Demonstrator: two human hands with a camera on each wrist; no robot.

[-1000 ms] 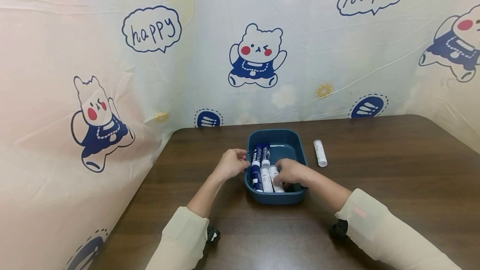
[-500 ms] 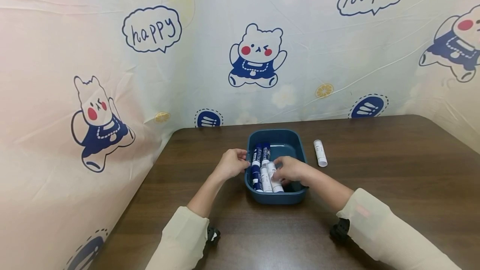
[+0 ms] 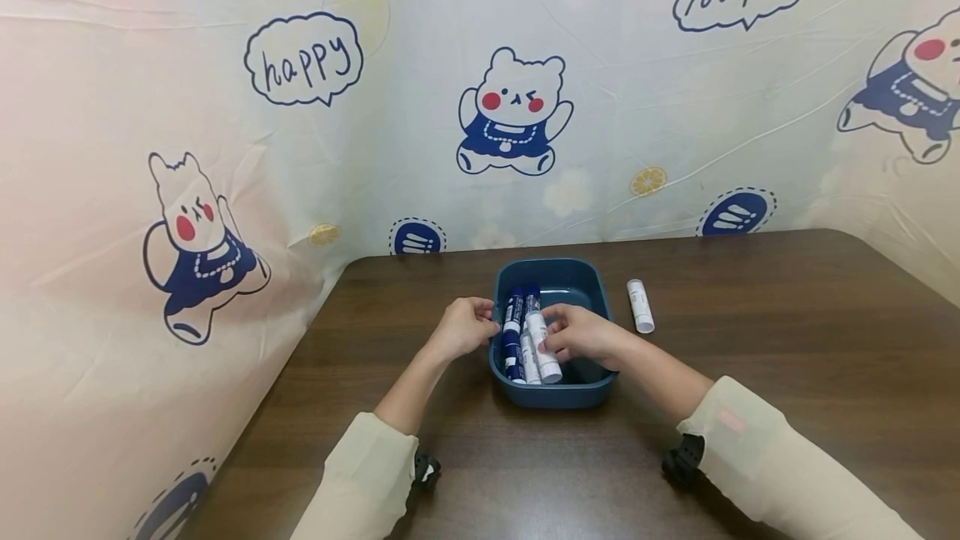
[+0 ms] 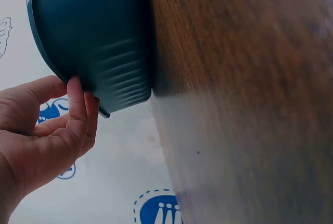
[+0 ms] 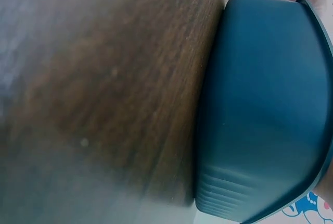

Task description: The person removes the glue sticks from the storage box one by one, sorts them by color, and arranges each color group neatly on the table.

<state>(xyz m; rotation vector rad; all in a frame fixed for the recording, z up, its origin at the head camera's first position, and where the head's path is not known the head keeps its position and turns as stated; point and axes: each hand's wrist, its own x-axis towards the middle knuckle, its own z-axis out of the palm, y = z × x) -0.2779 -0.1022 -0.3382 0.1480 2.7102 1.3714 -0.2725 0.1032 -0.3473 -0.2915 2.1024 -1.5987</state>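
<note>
Behind the brown table point(image 3: 750, 315), a pale curtain point(image 3: 600, 23) printed with bears and lettering spans the view. At left, your left sleeve point(image 3: 367, 473) ends short of the wrist, with a black band point(image 3: 426, 471) at its edge. Your left hand point(image 3: 461, 330) pinches the left rim of the blue bin point(image 3: 558, 396); in the left wrist view, fingertips lie against its outer wall. Inside the bin, three blue tubes point(image 3: 514, 307) occupy the left part: two end to end along the left wall, the third beside the farther of these. Next, a white tube point(image 3: 529, 363) lies in the near part, partly covered by the held tube point(image 3: 544, 355). Your right hand point(image 3: 581, 333), reaching over the right rim, grasps this second white one between thumb and fingers; its far end overlaps the third blue tube. Just right of the bin, the loose tube point(image 3: 641, 307), also white, lies on the table. Farther right extends your right sleeve point(image 3: 780, 448), with a second black band point(image 3: 682, 461) below.
</note>
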